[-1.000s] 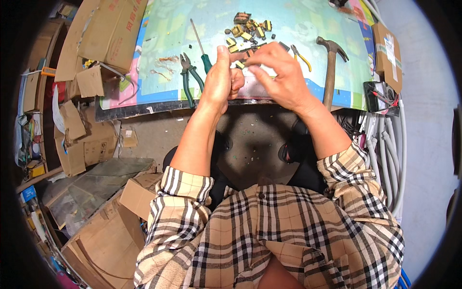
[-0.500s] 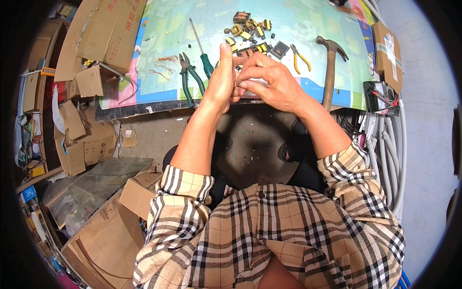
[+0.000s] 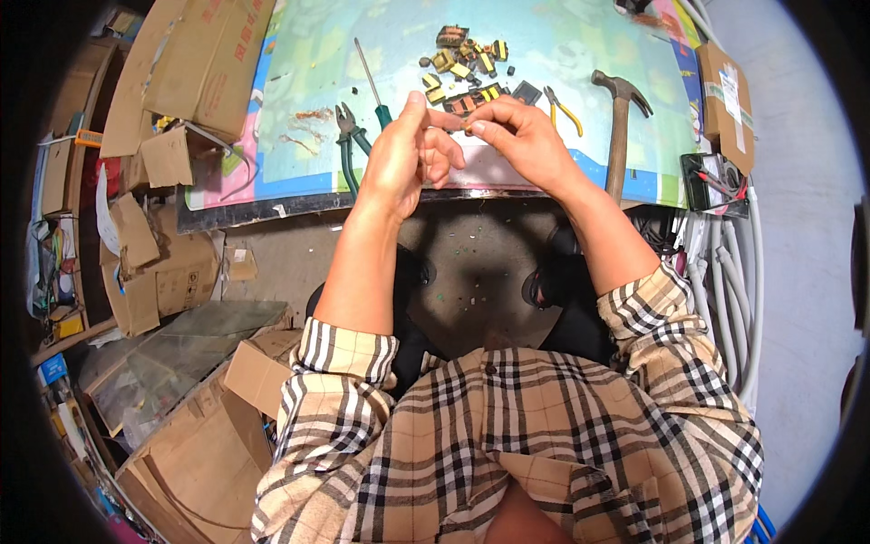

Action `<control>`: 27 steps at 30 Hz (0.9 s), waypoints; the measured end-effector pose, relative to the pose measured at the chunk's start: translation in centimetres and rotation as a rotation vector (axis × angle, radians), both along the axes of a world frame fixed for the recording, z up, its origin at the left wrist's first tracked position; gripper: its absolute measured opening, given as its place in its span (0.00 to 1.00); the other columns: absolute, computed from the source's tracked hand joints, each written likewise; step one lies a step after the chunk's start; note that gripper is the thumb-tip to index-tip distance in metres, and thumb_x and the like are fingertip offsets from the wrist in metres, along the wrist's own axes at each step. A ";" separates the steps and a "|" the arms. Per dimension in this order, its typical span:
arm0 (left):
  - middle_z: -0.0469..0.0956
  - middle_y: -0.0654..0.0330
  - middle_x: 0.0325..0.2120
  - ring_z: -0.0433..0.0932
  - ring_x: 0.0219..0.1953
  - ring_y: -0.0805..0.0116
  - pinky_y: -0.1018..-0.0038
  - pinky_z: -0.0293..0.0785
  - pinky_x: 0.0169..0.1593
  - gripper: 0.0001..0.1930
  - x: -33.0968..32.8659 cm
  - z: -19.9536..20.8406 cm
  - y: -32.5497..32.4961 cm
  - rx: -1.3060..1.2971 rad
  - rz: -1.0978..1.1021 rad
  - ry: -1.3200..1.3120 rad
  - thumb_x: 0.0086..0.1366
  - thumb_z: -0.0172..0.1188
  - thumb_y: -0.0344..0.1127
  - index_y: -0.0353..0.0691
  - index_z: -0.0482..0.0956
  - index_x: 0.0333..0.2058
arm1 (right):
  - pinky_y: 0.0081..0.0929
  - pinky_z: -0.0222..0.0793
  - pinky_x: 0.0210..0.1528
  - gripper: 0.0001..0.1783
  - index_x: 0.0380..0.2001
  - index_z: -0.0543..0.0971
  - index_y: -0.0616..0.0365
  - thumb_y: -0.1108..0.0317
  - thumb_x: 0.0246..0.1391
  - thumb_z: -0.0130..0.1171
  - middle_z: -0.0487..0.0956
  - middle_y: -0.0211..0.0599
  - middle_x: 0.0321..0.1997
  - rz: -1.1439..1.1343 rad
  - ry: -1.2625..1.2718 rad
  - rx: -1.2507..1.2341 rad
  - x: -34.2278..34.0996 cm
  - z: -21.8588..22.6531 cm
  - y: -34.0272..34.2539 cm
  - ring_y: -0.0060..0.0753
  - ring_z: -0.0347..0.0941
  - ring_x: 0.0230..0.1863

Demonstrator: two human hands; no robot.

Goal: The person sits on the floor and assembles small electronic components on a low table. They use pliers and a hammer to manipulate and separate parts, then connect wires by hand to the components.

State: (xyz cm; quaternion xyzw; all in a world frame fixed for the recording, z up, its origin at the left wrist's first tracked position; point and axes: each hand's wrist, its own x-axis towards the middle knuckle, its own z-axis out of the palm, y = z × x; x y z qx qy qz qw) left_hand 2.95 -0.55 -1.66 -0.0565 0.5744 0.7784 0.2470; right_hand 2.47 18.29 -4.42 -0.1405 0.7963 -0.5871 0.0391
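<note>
Over the near edge of the table, my right hand (image 3: 528, 150) pinches a tiny dark piece between thumb and fingertips; what it is I cannot make out. My left hand (image 3: 403, 159) faces it, thumb raised, index finger stretched toward that piece, the other fingers loosely bent and apart. Just beyond my fingers lies a pile of small black and yellow parts (image 3: 462, 63), with copper-coloured pieces (image 3: 460, 103) and a dark square block (image 3: 526, 92). A screwdriver (image 3: 366, 68) with a green handle and green-handled pliers (image 3: 347, 150) lie by my left hand.
Yellow-handled small pliers (image 3: 567, 116) and a wooden-handled claw hammer (image 3: 618, 136) lie to the right. Loose copper wire strands (image 3: 313, 115) are on the left of the table covering (image 3: 308, 54). Cardboard boxes (image 3: 204, 77) crowd the left; grey tubes (image 3: 734, 299) stand right.
My hands have drawn apart; the left has shifted a little left and its fingers have loosened. My right fingertips have moved slightly up and right, still pinching.
</note>
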 end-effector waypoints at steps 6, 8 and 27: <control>0.78 0.62 0.27 0.70 0.25 0.79 0.81 0.69 0.33 0.08 0.6 -0.2 0.4 -0.325 0.017 0.351 0.62 0.59 0.31 0.33 0.76 0.38 | 0.20 0.68 0.41 0.10 0.37 0.80 0.63 0.66 0.58 0.58 0.78 0.27 0.33 -0.007 -0.126 -0.114 -0.1 -0.2 0.1 0.18 0.71 0.36; 0.78 0.62 0.29 0.70 0.26 0.79 0.81 0.70 0.34 0.09 0.9 -0.3 1.0 -0.518 0.068 0.506 0.60 0.61 0.27 0.33 0.76 0.40 | 0.20 0.68 0.40 0.10 0.36 0.80 0.63 0.66 0.58 0.58 0.78 0.27 0.32 -0.008 -0.115 -0.088 -0.1 0.0 0.0 0.17 0.71 0.35; 0.81 0.57 0.26 0.78 0.24 0.73 0.79 0.73 0.26 0.04 0.6 -0.7 1.0 -0.174 0.072 0.215 0.63 0.57 0.28 0.33 0.79 0.32 | 0.33 0.67 0.34 0.12 0.31 0.77 0.65 0.65 0.55 0.55 0.76 0.45 0.27 0.053 0.090 0.132 0.6 1.9 0.2 0.37 0.71 0.27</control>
